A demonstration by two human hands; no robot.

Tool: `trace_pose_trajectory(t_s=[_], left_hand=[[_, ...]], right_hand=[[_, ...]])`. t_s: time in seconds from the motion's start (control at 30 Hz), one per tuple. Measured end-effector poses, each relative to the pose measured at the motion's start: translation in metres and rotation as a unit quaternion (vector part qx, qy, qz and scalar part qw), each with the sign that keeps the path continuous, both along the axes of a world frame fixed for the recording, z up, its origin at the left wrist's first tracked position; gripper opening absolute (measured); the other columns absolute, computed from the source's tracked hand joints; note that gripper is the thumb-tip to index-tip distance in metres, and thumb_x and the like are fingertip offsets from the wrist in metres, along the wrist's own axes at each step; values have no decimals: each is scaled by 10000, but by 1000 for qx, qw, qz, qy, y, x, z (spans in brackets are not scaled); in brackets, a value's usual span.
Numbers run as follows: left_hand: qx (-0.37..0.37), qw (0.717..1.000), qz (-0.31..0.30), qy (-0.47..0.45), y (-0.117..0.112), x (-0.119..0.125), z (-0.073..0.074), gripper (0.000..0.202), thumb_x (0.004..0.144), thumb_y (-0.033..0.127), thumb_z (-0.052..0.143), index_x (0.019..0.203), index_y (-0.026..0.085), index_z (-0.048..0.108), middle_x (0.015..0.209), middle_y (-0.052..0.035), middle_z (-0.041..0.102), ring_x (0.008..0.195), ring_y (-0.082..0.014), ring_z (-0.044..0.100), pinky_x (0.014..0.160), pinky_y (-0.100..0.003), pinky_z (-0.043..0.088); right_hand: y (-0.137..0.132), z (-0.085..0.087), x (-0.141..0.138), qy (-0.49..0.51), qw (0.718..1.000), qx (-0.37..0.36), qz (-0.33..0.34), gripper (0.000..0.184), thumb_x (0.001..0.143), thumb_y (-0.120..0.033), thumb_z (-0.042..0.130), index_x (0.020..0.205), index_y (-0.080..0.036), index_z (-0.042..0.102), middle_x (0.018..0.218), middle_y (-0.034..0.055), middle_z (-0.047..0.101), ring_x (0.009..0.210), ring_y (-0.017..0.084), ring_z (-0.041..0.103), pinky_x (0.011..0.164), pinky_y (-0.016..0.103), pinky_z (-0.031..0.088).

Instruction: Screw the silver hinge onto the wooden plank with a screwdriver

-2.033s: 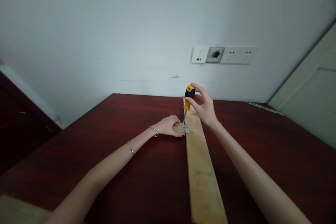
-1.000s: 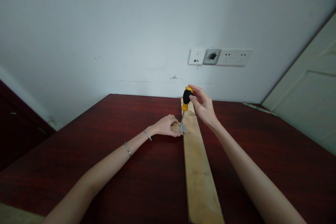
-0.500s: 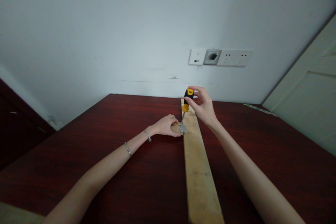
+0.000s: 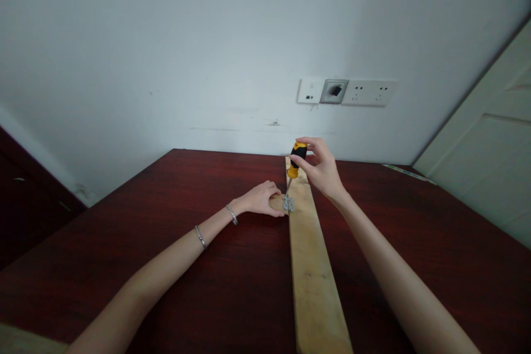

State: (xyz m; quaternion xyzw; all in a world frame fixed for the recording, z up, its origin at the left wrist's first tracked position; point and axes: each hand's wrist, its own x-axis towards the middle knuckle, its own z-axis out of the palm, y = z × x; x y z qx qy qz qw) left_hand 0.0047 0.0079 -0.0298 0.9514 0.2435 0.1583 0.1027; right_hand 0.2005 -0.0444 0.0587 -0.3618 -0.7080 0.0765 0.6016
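My right hand grips the yellow-and-black handle of a screwdriver, its shaft slanting down to the left. The tip meets the left leaf of a small metal hinge. That hinge spans the joint between a short wooden block and a long wooden board. Around the block's left end, my left hand is closed, thumb on the near side and fingers on the far side. Whether a screw sits under the tip is too small to tell.
The board runs lengthwise over a dark red table towards the white wall. Wall sockets sit above the table's back edge. A pale door stands at the right, and a thin flat strip lies at the back right.
The screwdriver handle has turned slightly in my right hand, showing more of its black side. Both hands keep their places, and the view has shifted a little.
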Motion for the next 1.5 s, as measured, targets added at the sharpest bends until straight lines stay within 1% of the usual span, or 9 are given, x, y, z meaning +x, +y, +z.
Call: trace_pose_trajectory(t_s=[0.17,0.23,0.37,0.57,0.83,1.07,1.2,1.27,1.5], left_hand=[[10,1000,3,6,1,1,1,581,672,590,747,1014,128,664,948,-83,585,889,-224,526,795,-306,429],[11,1000,2,6,1,2,1,573,677,588,745,1006,125,669,938,-82,585,882,-222,527,794,-307,429],[1,1000,-1,-2,1,1,1,552,674,562,761,1007,131,671,950,-81,585,902,-222,527,808,-298,431],[-13,1000,-3,-12,0,1,0,546,666,536,778,1021,137,667,957,-82,584,917,-224,526,818,-302,439],[-19,999,-9,-26,1,1,-1,540,665,516,785,1027,133,667,967,-81,583,926,-220,525,833,-305,439],[-30,999,-10,-37,0,1,-2,540,652,501,801,1036,152,652,1000,-76,574,950,-224,520,859,-323,434],[-35,999,-9,-40,-1,1,-1,554,653,513,798,1038,143,650,997,-81,571,958,-229,517,854,-326,434],[-37,999,-8,-38,-1,1,0,546,655,511,797,1033,146,651,993,-79,571,960,-229,519,852,-321,434],[-31,999,-12,-38,0,0,-2,563,655,523,794,1051,151,648,1000,-80,573,956,-229,523,852,-317,431]], right_hand=[[1,0,5,6,996,-29,78,368,854,-250,591,1219,-302,578,1244,45,596,1093,215,590,931,412,521],[2,-1,7,6,995,-32,91,392,853,-225,584,1236,-308,569,1259,42,601,1092,215,598,946,424,514],[6,-2,7,3,997,-28,75,452,835,-259,629,1272,-322,533,1259,49,592,1052,210,612,863,397,555],[3,-1,2,-15,1000,-12,23,398,790,-319,697,1173,-308,588,1168,51,549,1018,205,598,774,347,578],[-5,2,5,-29,998,-18,56,428,847,-248,583,1261,-355,580,1127,55,502,1043,203,547,789,349,580],[5,-3,4,-28,999,-4,29,621,825,-292,631,1404,-373,420,1249,64,527,938,189,573,651,303,550],[6,-5,2,-42,999,0,-6,526,819,-346,648,1328,-328,517,1249,61,595,944,208,574,681,330,537],[4,-4,2,-45,999,-2,-5,485,813,-357,656,1286,-320,553,1254,55,604,968,217,582,711,347,538],[2,-2,3,-48,998,-5,38,458,880,-322,559,1335,-336,508,1261,58,583,1078,227,576,825,387,550]])
